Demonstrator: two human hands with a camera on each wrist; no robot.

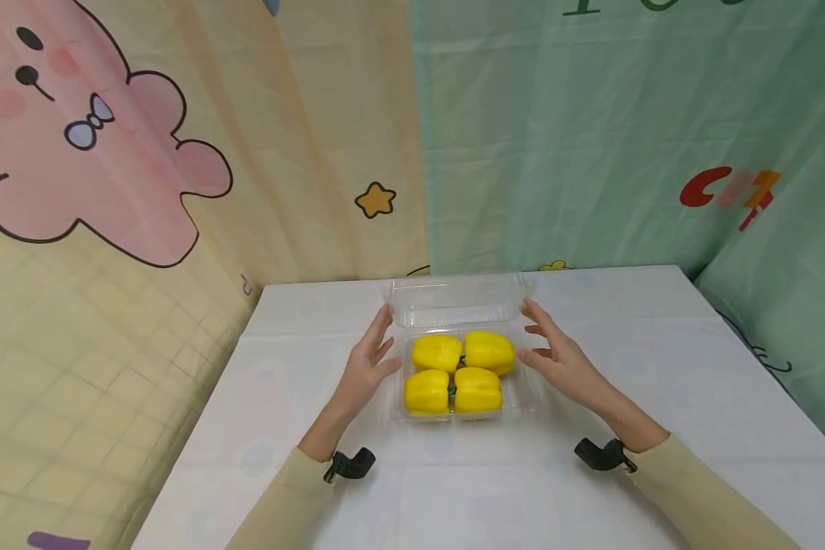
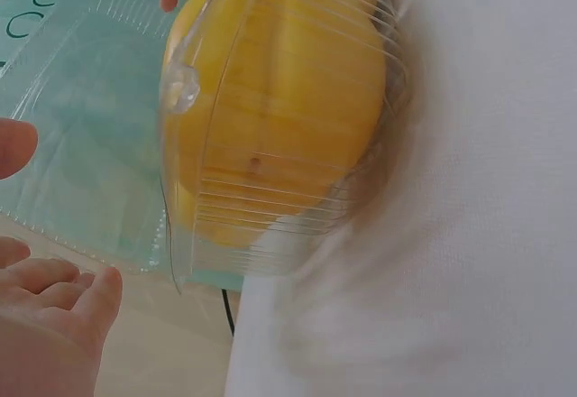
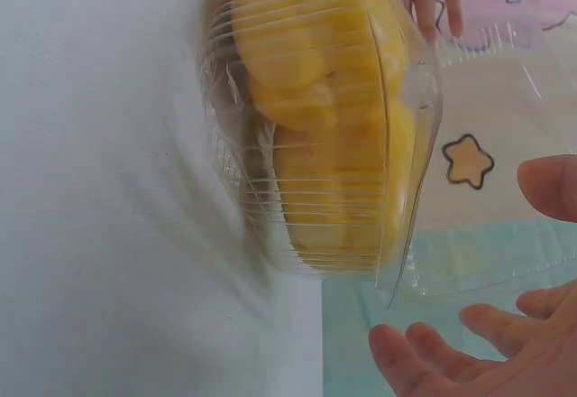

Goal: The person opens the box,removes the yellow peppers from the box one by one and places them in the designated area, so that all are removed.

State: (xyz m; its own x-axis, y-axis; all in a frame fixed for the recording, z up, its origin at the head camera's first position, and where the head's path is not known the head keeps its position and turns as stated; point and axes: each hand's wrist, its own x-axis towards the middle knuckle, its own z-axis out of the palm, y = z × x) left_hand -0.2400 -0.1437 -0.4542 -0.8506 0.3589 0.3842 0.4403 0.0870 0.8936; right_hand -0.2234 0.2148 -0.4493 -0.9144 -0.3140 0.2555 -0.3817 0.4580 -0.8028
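A clear plastic clamshell box (image 1: 520, 391) lies on the table with its lid (image 1: 459, 299) tilted up at the back. Several yellow bell peppers (image 1: 478, 390) fill the base in two rows, stems facing inward. Beside the box's left side is my left hand (image 1: 364, 370), fingers extended toward the lid's left edge; in the left wrist view its fingertips (image 2: 106, 281) are close to that edge, and contact is unclear. Opposite it, my right hand (image 1: 569, 368) spreads its fingers near the lid's right edge, the thumb by the base's rim. Neither hand grips anything.
A white cloth covers the table (image 1: 302, 489). Patterned curtains (image 1: 557, 137) hang behind it and along both sides. A dark cable (image 1: 749, 347) runs past the table's right edge. Each wrist wears a small black camera mount (image 1: 354, 463).
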